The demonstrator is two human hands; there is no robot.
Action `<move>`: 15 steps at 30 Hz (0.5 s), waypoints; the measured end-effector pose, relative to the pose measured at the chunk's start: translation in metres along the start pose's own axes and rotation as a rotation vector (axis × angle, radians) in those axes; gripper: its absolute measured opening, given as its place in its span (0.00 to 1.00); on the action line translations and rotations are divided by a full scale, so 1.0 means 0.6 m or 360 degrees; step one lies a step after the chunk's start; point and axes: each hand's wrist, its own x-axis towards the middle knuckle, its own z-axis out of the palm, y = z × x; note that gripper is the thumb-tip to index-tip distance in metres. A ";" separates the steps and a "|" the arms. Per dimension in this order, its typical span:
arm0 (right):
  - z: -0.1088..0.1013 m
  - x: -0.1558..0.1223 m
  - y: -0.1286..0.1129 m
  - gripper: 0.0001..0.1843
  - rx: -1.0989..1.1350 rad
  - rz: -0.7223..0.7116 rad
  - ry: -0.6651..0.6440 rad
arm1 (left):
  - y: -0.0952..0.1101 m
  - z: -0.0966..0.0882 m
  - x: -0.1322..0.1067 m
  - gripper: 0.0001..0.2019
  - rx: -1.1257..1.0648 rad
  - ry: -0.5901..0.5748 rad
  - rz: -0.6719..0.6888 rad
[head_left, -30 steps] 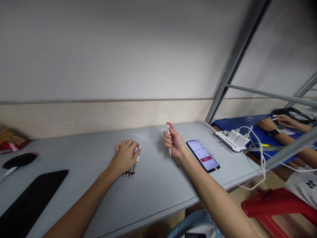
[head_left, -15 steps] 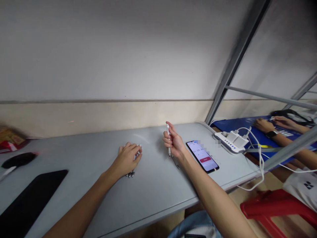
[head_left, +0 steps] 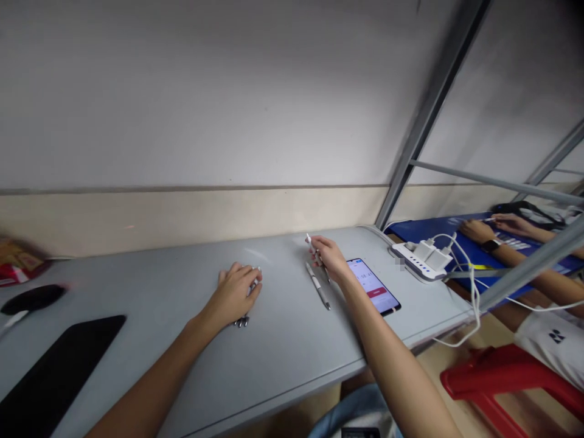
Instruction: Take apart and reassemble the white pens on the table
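My left hand (head_left: 235, 292) lies palm down on the grey table (head_left: 283, 340), fingers curled over a small bunch of white pens (head_left: 243, 319) whose metal tips stick out beneath it. My right hand (head_left: 331, 258) is low over the table near the phone (head_left: 376, 289), fingers closed on a white pen (head_left: 312, 244) that points up and left. A second white pen (head_left: 318, 286) lies loose on the table just left of that hand.
A white power strip (head_left: 422, 260) with chargers and cables sits at the table's right end. A black pad (head_left: 50, 371) and a black object (head_left: 31, 298) lie far left. Another person's arms (head_left: 502, 243) work on a blue surface at right. A red stool (head_left: 511, 383) stands below.
My right hand has dropped from a raised, upright grip down toward the table beside the phone, tilting its pen. The loose pen it was covering now shows. My left hand stays put.
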 end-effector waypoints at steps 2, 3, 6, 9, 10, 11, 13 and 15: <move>-0.007 0.004 0.008 0.13 -0.0380 -0.0057 0.0146 | 0.003 -0.001 -0.001 0.09 -0.0022 -0.0011 0.0027; -0.011 0.005 0.012 0.12 -0.0625 -0.0108 0.0181 | 0.004 -0.002 -0.001 0.09 -0.0032 -0.0014 0.0034; -0.020 0.003 0.021 0.11 -0.1246 -0.0121 0.0225 | 0.009 -0.004 -0.002 0.08 -0.0066 -0.0031 0.0047; -0.025 -0.002 0.028 0.14 -0.1503 -0.0034 0.0150 | 0.016 -0.005 -0.003 0.07 -0.0095 -0.0054 0.0071; -0.025 -0.004 0.029 0.14 -0.1538 -0.0012 0.0126 | 0.018 -0.005 -0.003 0.06 -0.0098 -0.0060 0.0079; -0.026 -0.006 0.031 0.14 -0.1561 0.0004 0.0109 | 0.020 -0.004 -0.004 0.06 -0.0098 -0.0067 0.0087; -0.027 -0.007 0.033 0.13 -0.1582 0.0018 0.0094 | 0.024 -0.002 -0.005 0.06 -0.0097 -0.0083 0.0097; -0.027 -0.007 0.034 0.14 -0.1603 0.0026 0.0090 | 0.026 -0.001 -0.006 0.06 -0.0096 -0.0090 0.0105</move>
